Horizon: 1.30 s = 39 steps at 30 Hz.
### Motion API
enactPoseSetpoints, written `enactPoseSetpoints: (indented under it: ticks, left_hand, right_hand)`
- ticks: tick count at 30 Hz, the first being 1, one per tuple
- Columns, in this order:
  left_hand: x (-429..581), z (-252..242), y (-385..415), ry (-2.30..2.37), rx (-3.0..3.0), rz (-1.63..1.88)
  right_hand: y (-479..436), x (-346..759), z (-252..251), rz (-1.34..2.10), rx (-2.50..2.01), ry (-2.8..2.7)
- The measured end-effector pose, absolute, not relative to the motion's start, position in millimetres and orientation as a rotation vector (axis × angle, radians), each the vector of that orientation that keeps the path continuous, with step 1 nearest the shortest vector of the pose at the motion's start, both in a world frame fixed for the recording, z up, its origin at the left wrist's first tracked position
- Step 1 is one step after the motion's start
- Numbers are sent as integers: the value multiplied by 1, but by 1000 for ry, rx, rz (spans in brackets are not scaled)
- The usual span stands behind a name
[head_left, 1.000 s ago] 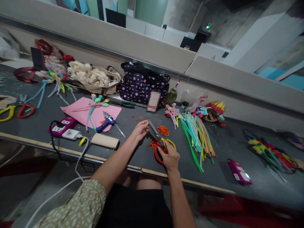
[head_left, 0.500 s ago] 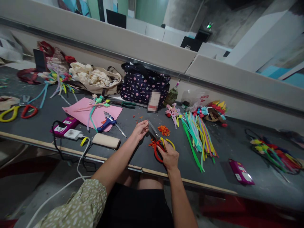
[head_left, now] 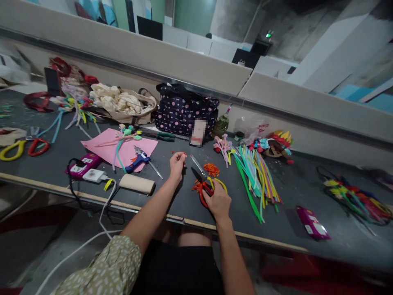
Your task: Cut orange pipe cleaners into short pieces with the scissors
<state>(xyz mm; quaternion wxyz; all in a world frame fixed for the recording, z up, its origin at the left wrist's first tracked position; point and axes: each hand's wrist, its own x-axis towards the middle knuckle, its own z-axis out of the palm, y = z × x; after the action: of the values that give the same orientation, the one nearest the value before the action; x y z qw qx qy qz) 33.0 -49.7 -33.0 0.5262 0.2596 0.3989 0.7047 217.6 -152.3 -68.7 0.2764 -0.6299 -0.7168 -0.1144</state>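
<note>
My right hand grips the red and yellow handles of a pair of scissors whose blades stand apart and point up and left over the dark table. My left hand is pinched on a small red-orange piece, held just left of the blade tips. A little heap of orange cuttings lies right of the blades. More orange bits lie under the scissor handles.
A fan of coloured pipe cleaners lies to the right. A blue glue gun on pink paper, a cardboard roll, a power strip, a dotted bag and a pink packet also sit on the table.
My left hand has drawn away from the scissor blades, up and to the left, with a small red-orange piece pinched in it. The blades have come apart.
</note>
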Motion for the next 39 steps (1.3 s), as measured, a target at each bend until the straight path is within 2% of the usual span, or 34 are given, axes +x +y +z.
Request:
enactPoseSetpoints:
  ticks: [13,15,19,21,28,39]
  left_hand:
    - [29,-33,-49,1034,681,1883]
    - [29,-35,-47,1024,631,1805]
    - [33,-41,-44,994,678,1419]
    - [33,-43,-42,1011,709,1375]
    - [12,-39,-33,1016,608,1834]
    - [33,-44,-46,756,718,1505]
  right_hand:
    - [-156,215,-63,-295,-1694,-1812]
    - [-157,216,-64,-311,-1672,-1770]
    - [-157,217,-64,-343,-1665,-1691]
    - [-158,218,-63,-348,-1674,-1649]
    - [-160,220,-60,-331,-1663,-1591]
    - [-160,225,-74,-295,-1594,-1648]
